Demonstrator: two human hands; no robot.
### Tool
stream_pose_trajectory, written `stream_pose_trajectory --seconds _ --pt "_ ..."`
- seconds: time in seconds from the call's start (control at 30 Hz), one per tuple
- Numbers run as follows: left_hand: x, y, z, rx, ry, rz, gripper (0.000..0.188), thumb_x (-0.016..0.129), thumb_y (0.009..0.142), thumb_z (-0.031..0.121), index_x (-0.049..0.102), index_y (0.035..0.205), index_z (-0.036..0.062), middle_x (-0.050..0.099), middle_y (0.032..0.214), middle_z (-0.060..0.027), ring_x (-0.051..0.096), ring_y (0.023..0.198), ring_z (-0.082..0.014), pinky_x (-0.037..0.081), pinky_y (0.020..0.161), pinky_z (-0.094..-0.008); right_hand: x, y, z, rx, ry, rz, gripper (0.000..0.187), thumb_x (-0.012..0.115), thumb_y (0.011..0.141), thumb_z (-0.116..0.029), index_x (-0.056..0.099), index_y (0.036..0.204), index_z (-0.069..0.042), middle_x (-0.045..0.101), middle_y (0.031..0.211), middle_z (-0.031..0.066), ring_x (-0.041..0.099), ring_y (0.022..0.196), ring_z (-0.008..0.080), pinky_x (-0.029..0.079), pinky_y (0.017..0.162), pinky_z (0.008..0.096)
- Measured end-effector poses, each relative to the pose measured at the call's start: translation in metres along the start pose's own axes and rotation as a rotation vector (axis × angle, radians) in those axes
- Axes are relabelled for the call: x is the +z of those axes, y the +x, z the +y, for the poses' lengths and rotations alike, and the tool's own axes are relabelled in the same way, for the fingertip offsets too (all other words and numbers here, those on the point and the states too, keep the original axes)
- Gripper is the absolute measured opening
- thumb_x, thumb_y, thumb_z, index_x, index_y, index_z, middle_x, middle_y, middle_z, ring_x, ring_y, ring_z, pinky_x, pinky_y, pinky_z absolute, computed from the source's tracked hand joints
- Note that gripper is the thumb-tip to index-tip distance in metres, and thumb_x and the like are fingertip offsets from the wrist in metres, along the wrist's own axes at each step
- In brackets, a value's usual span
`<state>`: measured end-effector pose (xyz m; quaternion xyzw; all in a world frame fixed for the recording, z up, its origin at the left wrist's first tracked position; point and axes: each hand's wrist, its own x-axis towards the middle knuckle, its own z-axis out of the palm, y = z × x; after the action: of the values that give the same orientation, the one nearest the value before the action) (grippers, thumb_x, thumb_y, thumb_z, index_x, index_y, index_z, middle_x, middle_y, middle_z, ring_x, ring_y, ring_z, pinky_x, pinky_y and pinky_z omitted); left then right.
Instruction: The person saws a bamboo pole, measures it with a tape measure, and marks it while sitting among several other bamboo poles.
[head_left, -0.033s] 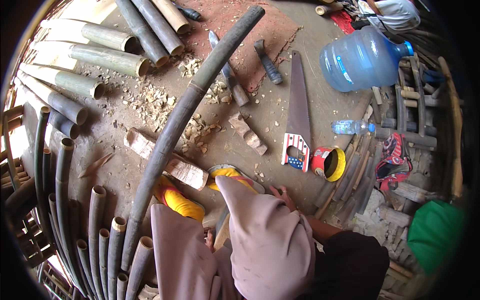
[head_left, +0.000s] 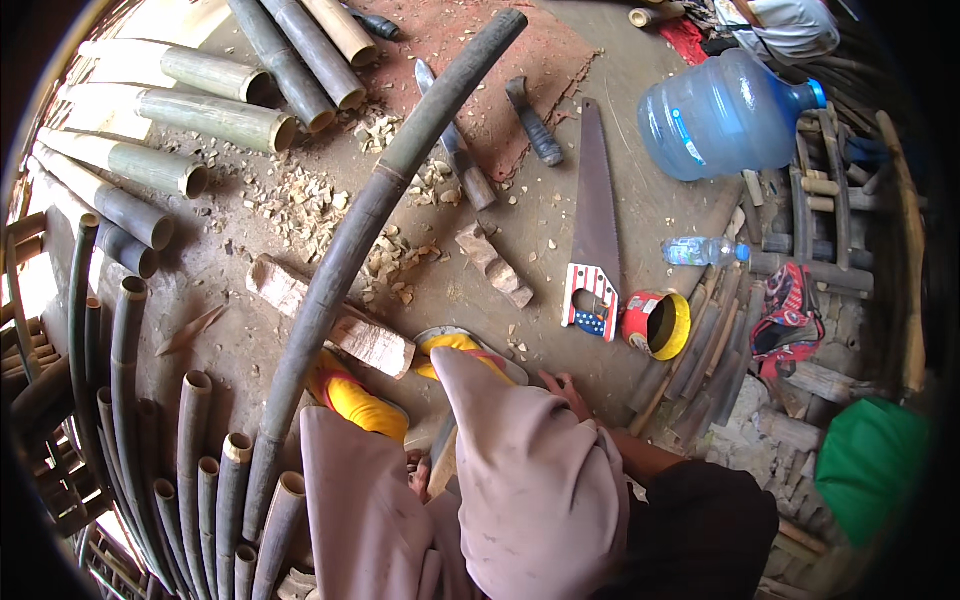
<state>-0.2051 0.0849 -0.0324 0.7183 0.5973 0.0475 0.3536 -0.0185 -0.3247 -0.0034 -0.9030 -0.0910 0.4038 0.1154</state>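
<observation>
Between my knees, my left hand (head_left: 418, 474) shows only in part. Its fingers look curled beside a pale wooden piece (head_left: 443, 468) with a dark strip along it; what they hold, if anything, is hidden. My right hand (head_left: 568, 394) reaches down past my right knee to the ground, its fingers stretched out and apart, holding nothing I can see. A long grey bamboo pole (head_left: 350, 235) slants across in front of me over a split wood block (head_left: 370, 340). The handsaw (head_left: 596, 210) lies ahead of my right hand, with a red and yellow tin (head_left: 657, 325) close by.
Upright bamboo poles (head_left: 195, 440) crowd the left; cut bamboo lengths (head_left: 220, 118) lie beyond. A long blade (head_left: 455, 150), a notched wood piece (head_left: 495, 265) and wood chips (head_left: 310, 210) lie ahead. A large blue water jug (head_left: 720, 118) and a small bottle (head_left: 705, 251) lie right.
A little more of my left hand's fingers shows between my knees. The right hand and the things on the ground stay as they were.
</observation>
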Motion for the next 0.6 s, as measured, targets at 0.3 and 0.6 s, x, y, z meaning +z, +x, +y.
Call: stream_pose_trajectory --seconds 0.3,0.6 --pt "-0.004 0.01 0.0 0.006 0.005 0.002 0.041 0.066 0.076 0.006 0.056 0.116 0.0016 0.059 0.108 -0.014 0.059 0.097 -0.0262 0.049 0.085 -0.0379 -0.071 0.08 -0.02 -0.126 -0.271 0.671 0.077 0.075 0.067 -0.016 0.042 0.136 -0.013 0.044 0.124 0.0173 0.045 0.112 0.0362 0.034 0.095 0.0516" --pt "-0.001 0.015 0.003 0.02 -0.008 -0.03 0.04 0.066 0.077 0.006 0.056 0.116 0.0016 0.059 0.108 -0.0136 0.059 0.097 -0.0255 0.049 0.084 -0.0376 -0.078 0.111 0.021 -0.2 -0.478 0.502 0.083 0.074 0.065 -0.012 0.039 0.14 -0.015 0.053 0.112 0.0145 0.051 0.101 0.0315 0.042 0.088 0.0438"
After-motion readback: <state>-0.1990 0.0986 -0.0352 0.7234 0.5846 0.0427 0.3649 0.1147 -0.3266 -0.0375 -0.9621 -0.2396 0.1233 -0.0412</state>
